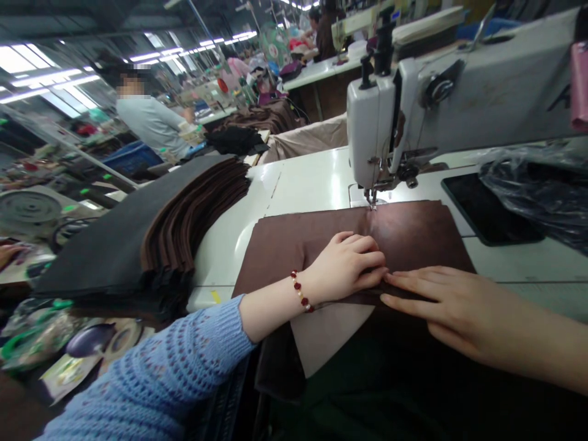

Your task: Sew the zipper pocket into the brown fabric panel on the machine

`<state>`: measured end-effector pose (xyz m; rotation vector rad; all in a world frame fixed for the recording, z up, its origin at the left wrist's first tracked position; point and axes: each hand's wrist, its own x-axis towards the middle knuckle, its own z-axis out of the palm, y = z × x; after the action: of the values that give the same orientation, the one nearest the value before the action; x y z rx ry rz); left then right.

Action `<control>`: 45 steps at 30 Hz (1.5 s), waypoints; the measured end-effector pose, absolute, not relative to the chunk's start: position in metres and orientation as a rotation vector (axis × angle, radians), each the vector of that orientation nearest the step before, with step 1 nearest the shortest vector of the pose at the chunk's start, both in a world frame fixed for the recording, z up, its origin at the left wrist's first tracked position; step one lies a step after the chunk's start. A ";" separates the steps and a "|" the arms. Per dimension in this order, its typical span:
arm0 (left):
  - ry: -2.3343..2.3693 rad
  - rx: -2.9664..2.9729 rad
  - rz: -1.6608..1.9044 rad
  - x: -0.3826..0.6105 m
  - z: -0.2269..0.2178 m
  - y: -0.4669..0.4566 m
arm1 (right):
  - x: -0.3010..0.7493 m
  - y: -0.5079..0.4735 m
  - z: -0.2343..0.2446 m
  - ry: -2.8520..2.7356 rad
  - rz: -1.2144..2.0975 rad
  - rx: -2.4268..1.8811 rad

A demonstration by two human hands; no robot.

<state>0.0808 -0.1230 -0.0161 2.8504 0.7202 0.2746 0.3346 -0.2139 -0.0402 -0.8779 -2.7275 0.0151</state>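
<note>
Brown cloth (413, 236) lies flat on the sewing machine (482, 104) bed, reaching the presser foot (373, 195); my left hand (344, 263) bears on it, fingers curled, though I cannot tell if they pinch; my right hand (441, 300) lies spread, narrow to the left hand, along a fold (367, 296); that fold calls for staying smooth toward the foot.

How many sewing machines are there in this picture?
2. The near sewing machine stands at the right, its needle at the brown cloth; the far sewing machine stands at the top, beside a white table. More may be hidden.
</note>
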 end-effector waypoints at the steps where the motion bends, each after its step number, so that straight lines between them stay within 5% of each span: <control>1: 0.749 2.845 0.288 0.084 -0.017 -0.122 | 0.334 -0.214 -0.040 -2.717 0.011 -0.873; 45: 0.955 2.631 0.443 0.085 -0.035 -0.083 | 0.339 -0.185 -0.022 -2.721 -0.042 -0.838</control>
<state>0.0850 -0.0833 -0.0352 2.6315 0.9547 0.4429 0.3385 -0.1853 -0.0218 -0.8382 -2.7207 -0.0423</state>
